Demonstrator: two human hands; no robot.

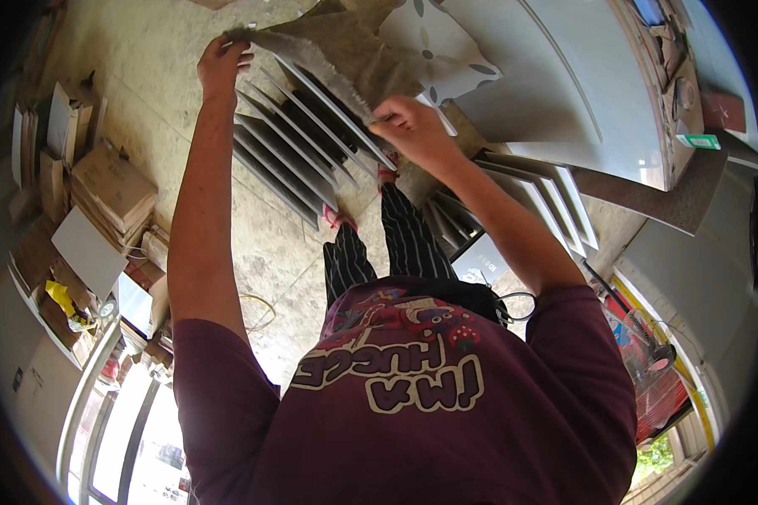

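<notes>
Maroon shirt (pixel 429 438) filling foreground. I'm watching left hand (pixel 221 71) and right hand (pixel 421 132) pinching grey-brown cloth (pixel 345 55) between fingers, edge slanting down-rightward between them, right nearer torso, cloth hanging beside upright panels (pixel 286 162).

The cloth (pixel 362 61) is spread between the left hand (pixel 225 63), placed at its far left end, and the right hand (pixel 413 126), placed at its near right end. Below and to the near left of it, a row of panels (pixel 265 158) is stood on edge on the floor (pixel 143 50), with the feet (pixel 338 218) placed at its near end. To the right of the cloth, a tile (pixel 434 50) is set, with large slabs (pixel 547 67) placed farther right. A second panel group (pixel 547 187) is positioned right of the right forearm. Cartons (pixel 114 181) are stacked left of the left forearm.
</notes>
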